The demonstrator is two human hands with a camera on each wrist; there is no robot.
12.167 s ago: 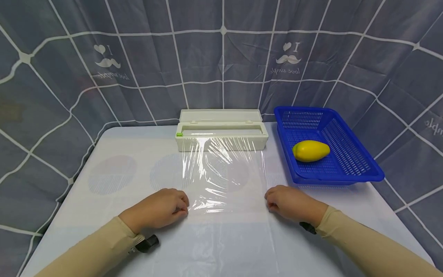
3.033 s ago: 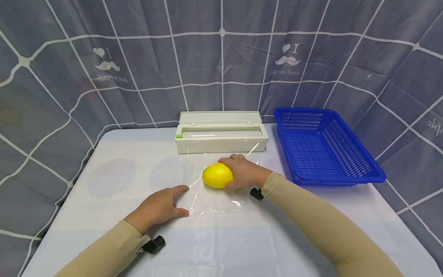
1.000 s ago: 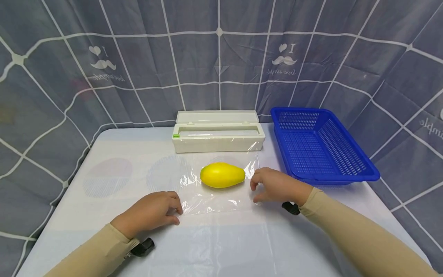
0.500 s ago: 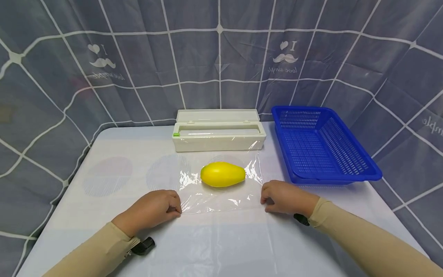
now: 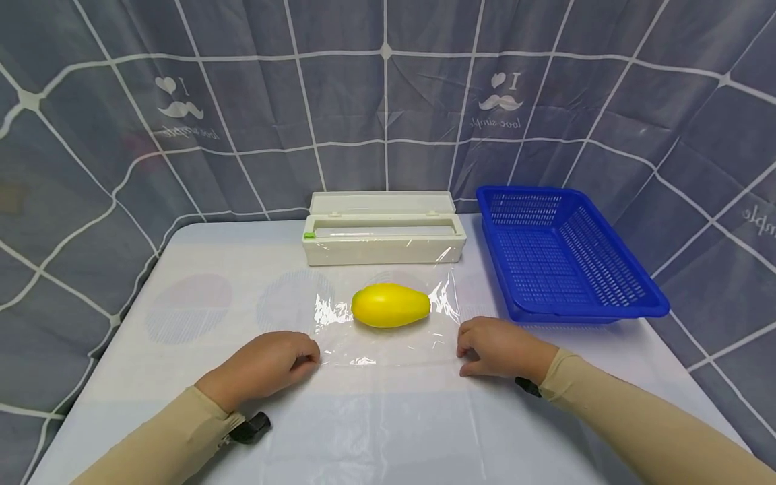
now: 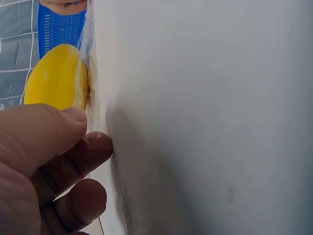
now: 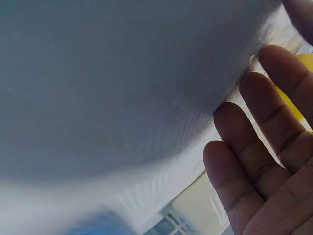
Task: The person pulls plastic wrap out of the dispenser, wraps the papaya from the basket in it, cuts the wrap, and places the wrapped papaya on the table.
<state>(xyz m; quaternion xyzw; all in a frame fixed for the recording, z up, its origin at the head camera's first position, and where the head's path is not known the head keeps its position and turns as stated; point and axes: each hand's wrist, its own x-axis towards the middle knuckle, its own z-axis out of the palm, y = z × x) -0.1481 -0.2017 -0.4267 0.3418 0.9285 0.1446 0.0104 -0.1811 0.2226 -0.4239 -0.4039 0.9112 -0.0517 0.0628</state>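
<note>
Overall, white box [image 5: 384,252] is standing behind clear wrap [image 5: 388,349]. Left hand [image 5: 263,366] is pinching wrap edge, clearest in left-wrist view; only right-wrist view is revealing right hand [image 5: 508,347] extending loose fingers [image 7: 266,107]. Yellow fruit [image 5: 391,306] is lying on wrap.

Clear film [image 5: 388,347] shows glossy, creased plastic, the yellow fruit [image 5: 391,306] a smooth soft sheen, the basket [image 5: 552,263] perforated plastic, the backdrop [image 5: 339,87] rumpled, cloth-like sheeting.
</note>
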